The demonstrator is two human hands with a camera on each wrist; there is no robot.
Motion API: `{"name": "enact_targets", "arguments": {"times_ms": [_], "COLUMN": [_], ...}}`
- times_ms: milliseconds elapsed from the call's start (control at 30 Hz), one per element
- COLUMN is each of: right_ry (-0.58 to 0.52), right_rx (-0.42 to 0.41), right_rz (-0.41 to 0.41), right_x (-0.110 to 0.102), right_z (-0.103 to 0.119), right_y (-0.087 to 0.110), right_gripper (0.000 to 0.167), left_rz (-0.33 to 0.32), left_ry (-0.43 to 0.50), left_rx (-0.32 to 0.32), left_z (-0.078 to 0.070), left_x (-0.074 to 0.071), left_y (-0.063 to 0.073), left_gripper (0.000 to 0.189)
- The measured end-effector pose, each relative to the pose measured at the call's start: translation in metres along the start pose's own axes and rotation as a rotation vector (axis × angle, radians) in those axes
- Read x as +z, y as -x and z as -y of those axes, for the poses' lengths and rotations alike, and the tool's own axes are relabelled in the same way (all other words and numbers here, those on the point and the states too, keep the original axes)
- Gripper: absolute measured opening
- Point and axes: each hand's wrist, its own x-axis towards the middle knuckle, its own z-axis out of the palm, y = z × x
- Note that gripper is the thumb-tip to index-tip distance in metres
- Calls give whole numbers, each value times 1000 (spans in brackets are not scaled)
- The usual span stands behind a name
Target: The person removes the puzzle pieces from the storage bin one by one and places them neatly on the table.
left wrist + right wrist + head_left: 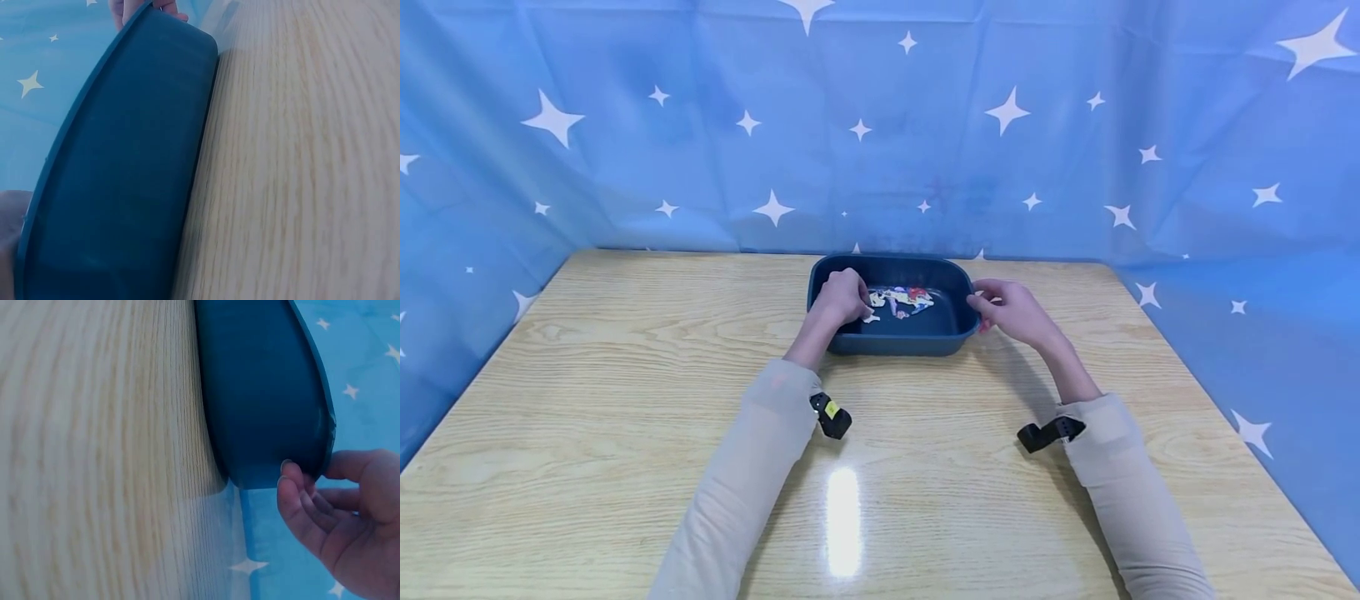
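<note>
A dark blue rectangular bin point(895, 344) stands at the far side of the table. Inside it lie several small flat printed pieces point(901, 297) in white, red, blue and purple; their exact kind is too small to tell. My left hand point(844, 295) reaches over the bin's left side, and its fingertips pinch a small white piece point(871, 317) low in the bin. At the opposite end my right hand point(1011, 312) holds the rim, thumb and curled fingers about the wall. The left wrist view mostly shows the bin's outer wall point(125, 150), with the left hand's fingers barely in frame.
The wood-grain table point(625, 400) extends in front of and beside the bin. Behind it hangs a blue curtain point(917, 125) with white stars, close to the bin's back wall. Black wrist cameras point(831, 415) sit on both sleeves.
</note>
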Motion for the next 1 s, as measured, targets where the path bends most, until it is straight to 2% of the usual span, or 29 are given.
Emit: {"name": "enact_targets", "arguments": {"times_ms": [133, 367, 433, 600, 867, 1000], "right_ry": [-9, -7, -14, -21, -40, -38], "right_rx": [6, 10, 6, 10, 13, -3], "right_rz": [8, 18, 17, 17, 7, 2], "right_x": [0, -5, -5, -5, -1, 0], "right_z": [3, 43, 46, 42, 5, -2], "right_y": [0, 16, 18, 17, 1, 0], "right_gripper": [42, 38, 39, 39, 41, 42], "left_rz": [-28, -77, -82, -85, -114, -120], "left_ry": [19, 160, 172, 186, 222, 222], "left_rx": [34, 63, 68, 68, 89, 102], "left_z": [-1, -3, -3, -2, 0, 1], "left_x": [1, -2, -3, -4, -2, -2], "left_y": [-1, 0, 0, 0, 1, 2], "left_gripper": [12, 19, 20, 21, 20, 18]}}
